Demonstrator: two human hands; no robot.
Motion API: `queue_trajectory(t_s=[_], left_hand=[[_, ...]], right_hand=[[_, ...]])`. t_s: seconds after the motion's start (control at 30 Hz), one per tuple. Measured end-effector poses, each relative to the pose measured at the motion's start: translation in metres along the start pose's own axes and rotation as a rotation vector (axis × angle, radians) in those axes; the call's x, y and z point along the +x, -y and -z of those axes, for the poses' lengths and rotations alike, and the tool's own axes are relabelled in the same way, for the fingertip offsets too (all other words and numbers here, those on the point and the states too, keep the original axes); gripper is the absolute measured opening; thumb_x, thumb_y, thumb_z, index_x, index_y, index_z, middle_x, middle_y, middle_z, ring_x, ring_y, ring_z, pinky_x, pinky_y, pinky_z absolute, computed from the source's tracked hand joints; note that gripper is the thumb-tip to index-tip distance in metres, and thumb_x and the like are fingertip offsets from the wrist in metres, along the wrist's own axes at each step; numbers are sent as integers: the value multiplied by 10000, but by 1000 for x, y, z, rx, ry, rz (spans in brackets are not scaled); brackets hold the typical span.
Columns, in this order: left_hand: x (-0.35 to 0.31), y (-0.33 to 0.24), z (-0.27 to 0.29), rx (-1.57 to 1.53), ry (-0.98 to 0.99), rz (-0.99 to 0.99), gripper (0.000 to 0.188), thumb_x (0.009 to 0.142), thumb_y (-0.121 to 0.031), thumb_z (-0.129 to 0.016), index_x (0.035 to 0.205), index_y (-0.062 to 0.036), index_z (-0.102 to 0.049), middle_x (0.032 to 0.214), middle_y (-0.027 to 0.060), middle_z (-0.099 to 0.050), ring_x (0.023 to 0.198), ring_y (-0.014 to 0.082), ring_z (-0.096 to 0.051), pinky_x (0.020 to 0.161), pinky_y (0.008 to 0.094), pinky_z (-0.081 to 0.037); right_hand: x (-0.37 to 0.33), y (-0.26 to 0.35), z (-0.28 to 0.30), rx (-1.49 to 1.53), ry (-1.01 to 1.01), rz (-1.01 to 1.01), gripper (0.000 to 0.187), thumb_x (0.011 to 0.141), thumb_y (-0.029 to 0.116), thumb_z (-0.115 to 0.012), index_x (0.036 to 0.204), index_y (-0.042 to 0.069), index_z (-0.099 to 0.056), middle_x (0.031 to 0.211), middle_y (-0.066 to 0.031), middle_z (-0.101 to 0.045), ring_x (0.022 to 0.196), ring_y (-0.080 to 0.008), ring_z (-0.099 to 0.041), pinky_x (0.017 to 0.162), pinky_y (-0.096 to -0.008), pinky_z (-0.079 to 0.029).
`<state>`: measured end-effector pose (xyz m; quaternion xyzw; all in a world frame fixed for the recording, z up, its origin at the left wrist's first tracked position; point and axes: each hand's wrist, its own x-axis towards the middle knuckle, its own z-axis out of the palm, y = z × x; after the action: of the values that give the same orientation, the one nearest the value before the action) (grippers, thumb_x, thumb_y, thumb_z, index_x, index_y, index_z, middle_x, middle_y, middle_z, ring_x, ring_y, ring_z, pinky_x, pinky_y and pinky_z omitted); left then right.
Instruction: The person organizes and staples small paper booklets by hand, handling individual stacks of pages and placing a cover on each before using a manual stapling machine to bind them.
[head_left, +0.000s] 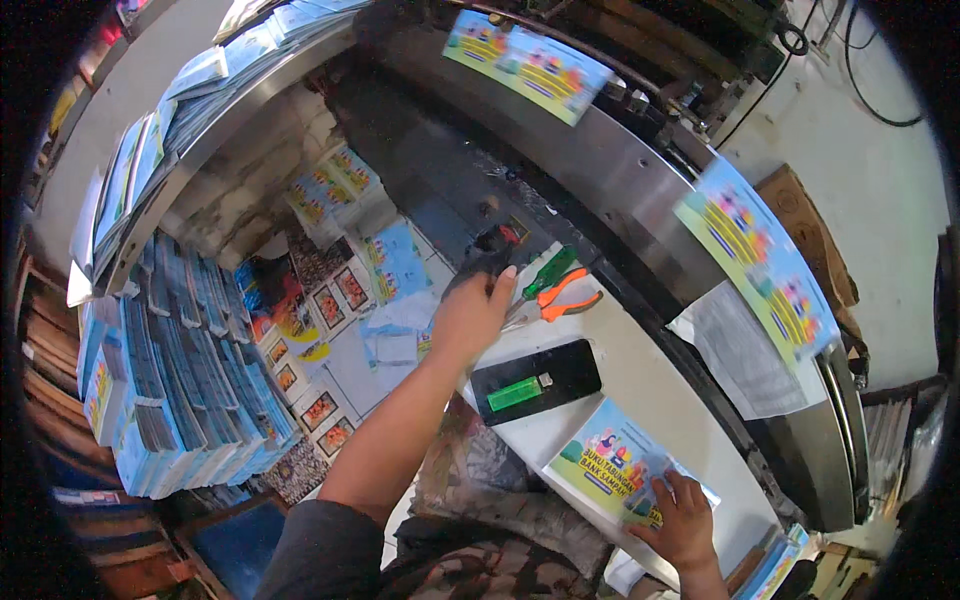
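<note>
My left hand (474,312) reaches out past the far left end of the white worktop, thumb raised. A dark, crumpled-looking item (490,256) is just beyond it; whether I grip it I cannot tell, as most fingers are hidden. Beside that hand lie a green-handled screwdriver (550,270) and orange-handled pliers (568,296). My right hand (682,522) rests with fingers apart on a blue and green printed booklet (610,462) at the worktop's near edge. Between the hands, a green lighter (515,394) lies on a black phone (580,372).
Tall stacks of folded booklets (180,370) stand at left, with more piled on a metal-edged shelf (215,140) above. Printed sheets (400,262) lie on the floor. A dark metal machine (640,165) curves along the far side, holding printed covers (765,260) and a grey sheet (745,350).
</note>
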<state>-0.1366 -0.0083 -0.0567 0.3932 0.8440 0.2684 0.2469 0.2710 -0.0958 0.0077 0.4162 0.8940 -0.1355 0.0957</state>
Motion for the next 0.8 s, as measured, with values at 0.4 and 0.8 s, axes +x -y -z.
queue_trajectory(t_s=[0.4,0.8], left_hand=[[3,3,2,41,30,6,664,934,-649,-402,1026,-45,-662,950,252,-682,938,424,-656,802,490,-504],[3,1,2,-3,9,-10,627,929,-615,-444,1003,-34,-665,920,253,-675,925,419,-653,785,482,-505]], right_hand=[[-7,12,15,194,-9,-32,540,692,153,-672,1210,31,-579,1194,-197,-614,1020,-377,-628,870,-461,-532],[3,-130,183,-99,-934,-340,382,986,62,-456,1359,28,-533,1332,-204,-570,1260,-308,-526,1040,-394,-407]])
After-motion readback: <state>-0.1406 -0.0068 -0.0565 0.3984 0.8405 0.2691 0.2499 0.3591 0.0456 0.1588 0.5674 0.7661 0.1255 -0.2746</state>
